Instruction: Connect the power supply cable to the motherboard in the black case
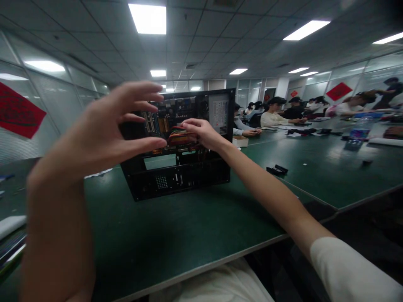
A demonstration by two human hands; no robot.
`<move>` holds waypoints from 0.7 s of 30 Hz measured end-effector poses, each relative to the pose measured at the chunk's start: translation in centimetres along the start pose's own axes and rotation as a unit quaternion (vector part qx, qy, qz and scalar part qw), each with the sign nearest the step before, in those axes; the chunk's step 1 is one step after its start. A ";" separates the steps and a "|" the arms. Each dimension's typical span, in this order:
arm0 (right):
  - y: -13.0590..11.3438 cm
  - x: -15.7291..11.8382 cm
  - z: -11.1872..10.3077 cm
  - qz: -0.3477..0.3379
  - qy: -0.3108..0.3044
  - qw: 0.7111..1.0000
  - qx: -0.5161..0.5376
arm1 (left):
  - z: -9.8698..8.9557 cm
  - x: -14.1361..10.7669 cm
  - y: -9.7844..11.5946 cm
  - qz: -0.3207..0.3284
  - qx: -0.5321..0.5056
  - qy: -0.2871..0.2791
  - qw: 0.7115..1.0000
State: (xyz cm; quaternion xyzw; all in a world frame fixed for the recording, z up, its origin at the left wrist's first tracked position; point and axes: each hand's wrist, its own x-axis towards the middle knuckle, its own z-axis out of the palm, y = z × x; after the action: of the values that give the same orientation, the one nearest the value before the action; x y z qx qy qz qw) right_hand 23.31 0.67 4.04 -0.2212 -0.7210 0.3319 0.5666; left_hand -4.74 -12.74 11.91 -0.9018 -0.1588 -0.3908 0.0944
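Observation:
An open black computer case (pixel 179 176) stands upright on the green table (pixel 189 226), showing its motherboard (pixel 166 117) and a silver power supply (pixel 218 111) at top right. My right hand (pixel 203 133) reaches inside and pinches a bundle of red and orange cables (pixel 178 135). My left hand (pixel 110 126) hovers close to the camera in front of the case's left side, fingers spread, holding nothing.
Small black parts (pixel 277 170) lie on the table right of the case. A small white box (pixel 239 141) sits behind it. Several people sit at tables at the back right. Red paper decorations (pixel 17 111) hang on the glass walls.

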 end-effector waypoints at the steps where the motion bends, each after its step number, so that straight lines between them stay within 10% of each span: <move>1: -1.1 -0.1 -0.3 -0.004 -0.008 1.000 -0.002 | 1.0 0.6 -1.0 -0.013 0.019 -0.031 0.999; 9: -6.9 -2.3 -1.7 0.017 -0.107 0.988 -0.107 | 9.1 2.4 -7.6 0.023 -0.010 -0.069 0.997; 21: -7.5 -2.6 -1.2 0.026 -0.128 0.982 -0.137 | 8.2 2.2 -6.8 -0.009 -0.034 -0.057 0.998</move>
State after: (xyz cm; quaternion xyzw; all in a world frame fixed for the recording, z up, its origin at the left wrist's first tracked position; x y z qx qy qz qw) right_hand 25.57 -6.00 7.97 -0.2710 -0.8205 0.2701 0.4248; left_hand -0.25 -3.58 8.31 -0.9238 -0.1590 -0.3445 0.0507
